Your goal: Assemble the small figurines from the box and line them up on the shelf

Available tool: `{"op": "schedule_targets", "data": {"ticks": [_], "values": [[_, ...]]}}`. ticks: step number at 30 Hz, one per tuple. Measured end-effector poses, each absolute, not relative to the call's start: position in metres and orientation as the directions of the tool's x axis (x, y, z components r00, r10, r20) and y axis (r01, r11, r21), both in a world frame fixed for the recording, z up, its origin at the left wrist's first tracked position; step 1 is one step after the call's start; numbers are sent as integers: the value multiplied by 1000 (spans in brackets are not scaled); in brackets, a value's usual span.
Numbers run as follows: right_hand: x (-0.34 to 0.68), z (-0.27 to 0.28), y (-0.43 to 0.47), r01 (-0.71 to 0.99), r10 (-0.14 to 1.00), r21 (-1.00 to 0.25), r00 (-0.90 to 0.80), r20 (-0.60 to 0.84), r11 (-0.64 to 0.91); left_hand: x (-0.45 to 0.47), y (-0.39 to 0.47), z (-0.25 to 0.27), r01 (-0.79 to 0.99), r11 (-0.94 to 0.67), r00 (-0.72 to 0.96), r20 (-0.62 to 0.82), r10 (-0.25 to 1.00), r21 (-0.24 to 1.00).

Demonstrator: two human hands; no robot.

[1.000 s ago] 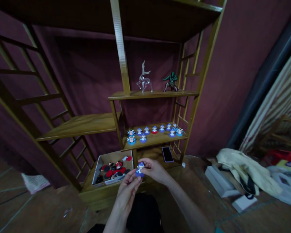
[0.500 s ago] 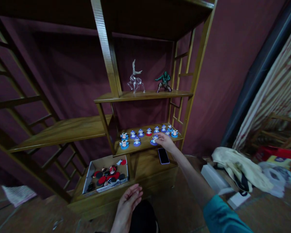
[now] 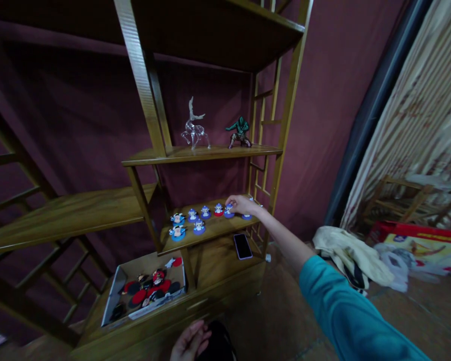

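My right hand reaches onto the lower shelf, its fingertips closed on a small purple monkey-like figurine. Just left of it stands a similar figurine on a red base. Purple figurines and light-blue-based ones make up the rest of two loose rows. Another purple figurine shows below my right wrist; those farther right are mostly hidden by the hand. Low in front of the cabinet, my left hand is loosely curled, with nothing visible in it.
A shallow cardboard box of red and black figurines sits at lower left. A phone lies below the shelf. Above stand a clear deer figurine and a green crouching figure. Cloth and bags lie at right.
My right hand has moved from the front row to the back row beside the red-based figurine. The purple figurine it gripped no longer stands at its front-row spot. The view has shifted right.
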State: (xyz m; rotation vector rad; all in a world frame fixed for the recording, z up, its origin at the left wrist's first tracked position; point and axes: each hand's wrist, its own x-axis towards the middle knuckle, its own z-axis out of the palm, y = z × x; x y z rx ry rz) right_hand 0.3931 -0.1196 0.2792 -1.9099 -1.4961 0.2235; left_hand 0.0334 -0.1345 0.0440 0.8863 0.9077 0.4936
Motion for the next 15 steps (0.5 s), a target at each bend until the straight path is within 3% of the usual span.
{"op": "schedule_targets", "data": {"ticks": [5, 15], "values": [[390, 276, -117, 915, 944, -355, 270, 187, -192, 31, -134, 39, -49, 563, 560, -444, 699, 825], [394, 273, -112, 939, 957, -231, 279, 80, -254, 31, -139, 41, -104, 547, 531, -419, 737, 831]]}}
